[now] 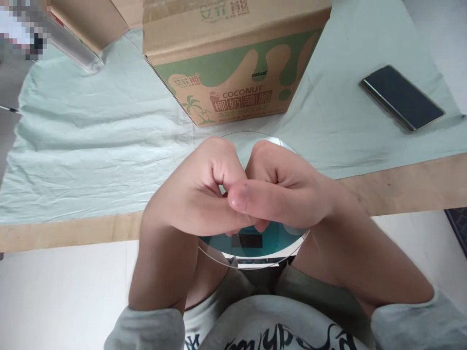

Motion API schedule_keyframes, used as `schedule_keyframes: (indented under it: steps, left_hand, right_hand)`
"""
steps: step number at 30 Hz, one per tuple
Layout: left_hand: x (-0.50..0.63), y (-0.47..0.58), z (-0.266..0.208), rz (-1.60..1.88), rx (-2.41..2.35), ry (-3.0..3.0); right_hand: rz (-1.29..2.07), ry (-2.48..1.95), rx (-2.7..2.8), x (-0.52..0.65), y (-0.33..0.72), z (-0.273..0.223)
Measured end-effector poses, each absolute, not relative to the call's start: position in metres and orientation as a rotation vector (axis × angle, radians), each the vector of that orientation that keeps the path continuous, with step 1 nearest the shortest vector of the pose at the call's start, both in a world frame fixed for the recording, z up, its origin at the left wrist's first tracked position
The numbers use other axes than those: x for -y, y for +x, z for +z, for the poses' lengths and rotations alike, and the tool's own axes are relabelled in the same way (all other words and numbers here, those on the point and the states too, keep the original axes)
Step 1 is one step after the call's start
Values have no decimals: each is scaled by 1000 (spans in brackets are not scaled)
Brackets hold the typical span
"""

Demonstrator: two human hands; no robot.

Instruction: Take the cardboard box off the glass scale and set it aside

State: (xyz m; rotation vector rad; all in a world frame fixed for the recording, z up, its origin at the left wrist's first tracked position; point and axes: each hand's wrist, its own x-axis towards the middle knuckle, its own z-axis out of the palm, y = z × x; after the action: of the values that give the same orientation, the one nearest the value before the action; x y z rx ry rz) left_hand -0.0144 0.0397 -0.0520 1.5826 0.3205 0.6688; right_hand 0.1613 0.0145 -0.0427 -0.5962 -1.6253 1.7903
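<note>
My left hand [193, 194] and my right hand [288, 187] are curled into fists and pressed together knuckle to knuckle, close to my chest. The right thumb lies across the left hand's fingers. Nothing shows between the fingers. Under both hands is a round glass disc [255, 245] with a teal middle and a small dark display, like a scale. It juts past the table's near edge over my lap. Whether the hands rest on it or hover above it cannot be told.
A pale green cloth [91, 146] covers the wooden table [412, 184]. A cardboard box [233, 63] with coconut print stands just beyond the disc. A dark phone [401, 97] lies at the right, a clear container [76, 48] at the far left.
</note>
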Motion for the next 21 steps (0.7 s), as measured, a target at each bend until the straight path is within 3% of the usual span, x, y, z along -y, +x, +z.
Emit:
schedule_keyframes:
  steps: [13,21]
  left_hand:
    - [-42,-10,-53,647,-361,1623]
    - [-48,-10,-52,694,-391,1692]
  right_hand:
    - [1980,-751,1641,-25,160,-41]
    - [1830,-760,1708,-27,159,-45]
